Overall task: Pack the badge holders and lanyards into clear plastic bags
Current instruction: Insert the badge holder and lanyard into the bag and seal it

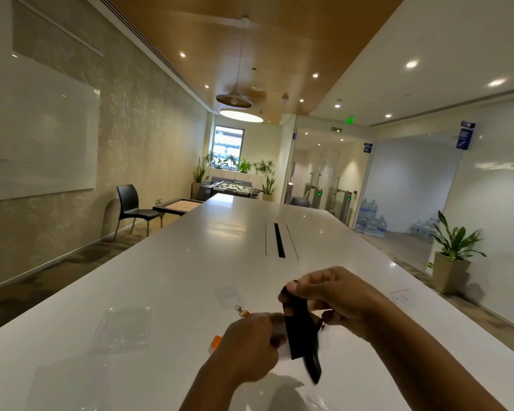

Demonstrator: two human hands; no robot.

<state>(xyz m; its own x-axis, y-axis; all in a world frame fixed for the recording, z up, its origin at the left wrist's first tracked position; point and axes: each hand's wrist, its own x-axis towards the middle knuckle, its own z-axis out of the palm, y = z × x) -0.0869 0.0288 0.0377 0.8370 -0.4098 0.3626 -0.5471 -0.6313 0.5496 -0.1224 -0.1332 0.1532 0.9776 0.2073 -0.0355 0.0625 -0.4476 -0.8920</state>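
White and glossy, a long conference table (pixel 190 262) is running away from the camera through a bright office room, with a black cable slot (pixel 279 240) lying along its middle. Above the near end, the right hand (pixel 336 295) is pinching the top of a folded black lanyard (pixel 301 333) between thumb and fingers, closed tight on the strap. That strap is hanging with its long axis close to upright, its upper end up at the right hand's fingertips and its lower end pointing down and slightly right toward the near table edge, blurred at the tip. The left hand (pixel 250 342) is curled just left of the strap, touching or nearly touching its left edge; whether it is actually gripping the strap I cannot tell. A clear plastic bag (pixel 125 327) is lying flat on the table to the left of the hands, well apart from them. A clear badge holder (pixel 229 296) is lying flat farther off, just beyond the left hand, with a small metal clip (pixel 240 310) at its near end. Something orange (pixel 215 342) is showing just left of the left wrist. Another clear plastic piece (pixel 399 296) is lying on the table, right of the right forearm.
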